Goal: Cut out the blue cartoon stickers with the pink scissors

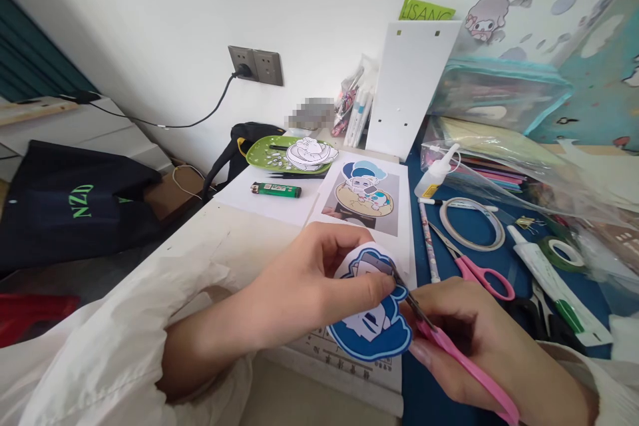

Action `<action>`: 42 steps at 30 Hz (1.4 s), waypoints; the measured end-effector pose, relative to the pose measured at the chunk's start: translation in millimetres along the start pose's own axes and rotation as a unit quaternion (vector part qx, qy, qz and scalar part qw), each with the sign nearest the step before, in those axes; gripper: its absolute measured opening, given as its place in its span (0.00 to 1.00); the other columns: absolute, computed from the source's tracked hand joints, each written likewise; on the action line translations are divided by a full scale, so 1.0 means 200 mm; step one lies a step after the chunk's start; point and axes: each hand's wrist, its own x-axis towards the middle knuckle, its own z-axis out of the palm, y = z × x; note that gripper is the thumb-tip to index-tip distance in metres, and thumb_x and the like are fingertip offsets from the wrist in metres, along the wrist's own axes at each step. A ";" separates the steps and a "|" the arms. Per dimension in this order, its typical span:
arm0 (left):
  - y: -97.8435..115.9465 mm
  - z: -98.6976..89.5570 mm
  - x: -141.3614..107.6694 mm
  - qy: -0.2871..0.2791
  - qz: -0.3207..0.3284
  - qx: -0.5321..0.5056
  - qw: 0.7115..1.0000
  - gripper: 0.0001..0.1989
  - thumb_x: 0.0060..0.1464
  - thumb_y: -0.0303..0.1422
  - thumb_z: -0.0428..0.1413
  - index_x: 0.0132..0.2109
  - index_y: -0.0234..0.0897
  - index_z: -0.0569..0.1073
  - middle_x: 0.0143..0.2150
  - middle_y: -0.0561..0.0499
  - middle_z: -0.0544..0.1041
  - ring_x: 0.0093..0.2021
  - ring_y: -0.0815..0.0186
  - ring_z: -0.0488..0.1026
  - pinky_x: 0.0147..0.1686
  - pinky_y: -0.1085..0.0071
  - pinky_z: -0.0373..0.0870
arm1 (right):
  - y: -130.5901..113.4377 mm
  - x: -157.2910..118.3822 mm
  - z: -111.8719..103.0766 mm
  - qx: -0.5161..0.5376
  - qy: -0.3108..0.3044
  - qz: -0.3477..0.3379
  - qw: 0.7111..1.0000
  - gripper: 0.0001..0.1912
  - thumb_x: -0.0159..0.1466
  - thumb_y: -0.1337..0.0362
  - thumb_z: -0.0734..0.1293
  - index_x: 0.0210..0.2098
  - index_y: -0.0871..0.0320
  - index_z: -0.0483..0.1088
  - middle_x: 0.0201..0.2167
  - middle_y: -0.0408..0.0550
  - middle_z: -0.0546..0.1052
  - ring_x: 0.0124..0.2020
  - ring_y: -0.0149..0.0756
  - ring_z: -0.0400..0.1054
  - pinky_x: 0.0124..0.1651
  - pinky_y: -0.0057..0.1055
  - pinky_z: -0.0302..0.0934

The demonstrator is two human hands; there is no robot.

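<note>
My left hand (319, 286) pinches a blue and white paper cutout (372, 333) of a cartoon face, thumb on top and fingers behind it. Pink-handled scissors (466, 363) are held in my right hand (474, 333), and their blades lie against the cutout's right edge near my left thumb. Beyond my hands, a printed picture (369, 196) of a similar figure rests on white paper. Printed sheets (349, 349) lie below the cutout.
Left of the picture are a green lighter (275, 190) and a green tray (262, 154) with paper pieces. On the blue mat, other pink scissors (482, 274), a tape roll (562, 253), a glue tube (554, 286) and a white bottle (433, 176) stand or lie.
</note>
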 end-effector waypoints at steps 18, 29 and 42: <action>0.00 0.01 -0.01 0.029 0.003 0.058 0.998 0.08 0.55 0.30 0.55 0.29 0.32 0.68 0.25 0.56 0.65 0.25 0.75 0.60 0.23 0.82 0.59 | -0.02 0.02 0.01 -0.011 0.010 0.007 1.000 0.13 0.56 0.63 0.63 0.17 0.58 0.58 0.17 0.38 0.52 0.19 0.26 0.46 0.17 0.23 0.45; -0.02 0.01 0.01 0.058 0.013 0.097 0.994 0.12 0.51 0.36 0.59 0.28 0.33 0.67 0.25 0.54 0.67 0.25 0.73 0.62 0.24 0.77 0.58 | 0.01 0.00 -0.01 0.019 -0.007 0.000 1.000 0.08 0.56 0.67 0.67 0.21 0.60 0.72 0.20 0.43 0.64 0.23 0.31 0.55 0.24 0.26 0.56; -0.02 0.02 0.01 0.052 0.003 0.059 0.997 0.11 0.50 0.35 0.60 0.27 0.33 0.68 0.25 0.54 0.70 0.25 0.73 0.63 0.24 0.78 0.60 | 0.03 -0.01 0.00 0.050 0.001 0.019 0.999 0.09 0.56 0.61 0.71 0.24 0.60 0.76 0.17 0.43 0.69 0.23 0.33 0.64 0.29 0.29 0.64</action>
